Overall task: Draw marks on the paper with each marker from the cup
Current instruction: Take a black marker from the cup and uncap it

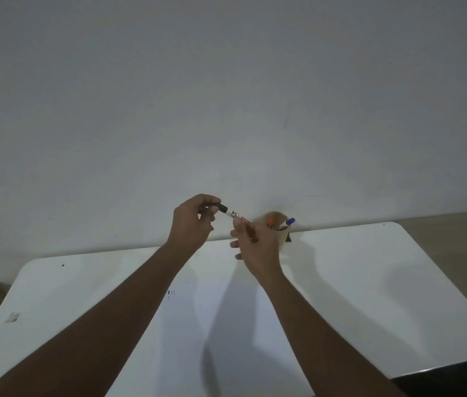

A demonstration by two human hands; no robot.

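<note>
A white marker (236,215) with a black cap is held in the air between both hands, above the far edge of the table. My left hand (193,222) pinches the black cap (221,208). My right hand (258,246) grips the marker's barrel. Just behind my right hand stands a brown paper cup (281,229) with a blue-capped marker (290,221) and an orange one (271,222) sticking out. White paper (226,325) lies on the table under my forearms, with a few short dark marks (171,293) near its upper left.
The white table (369,282) has rounded corners and stands against a plain grey wall (226,96). A small grey scuff (12,317) marks its left side. Floor shows at the left, and a dark area at the bottom right.
</note>
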